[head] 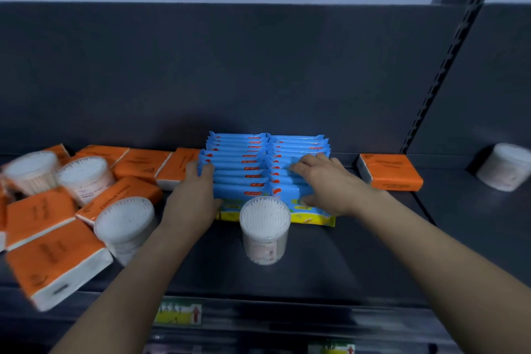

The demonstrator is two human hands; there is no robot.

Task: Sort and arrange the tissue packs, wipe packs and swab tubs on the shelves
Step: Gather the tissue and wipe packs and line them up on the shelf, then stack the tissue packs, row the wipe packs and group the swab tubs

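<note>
Two rows of blue wipe packs (244, 164) stand on edge in the middle of the dark shelf (330, 261). My left hand (195, 195) presses against the left side of the left row, fingers curled round its edge. My right hand (321, 184) lies flat with straight fingers on top of the right row. A swab tub (265, 227) stands just in front of the packs, between my forearms. Orange tissue packs (57, 256) and three more swab tubs (125, 224) lie jumbled at the left.
A single orange tissue pack (390, 171) lies right of the wipe packs. Another swab tub (505, 167) lies on the neighbouring shelf section at far right, past the slotted upright (442, 75). Price labels (179, 315) run along the shelf's front edge.
</note>
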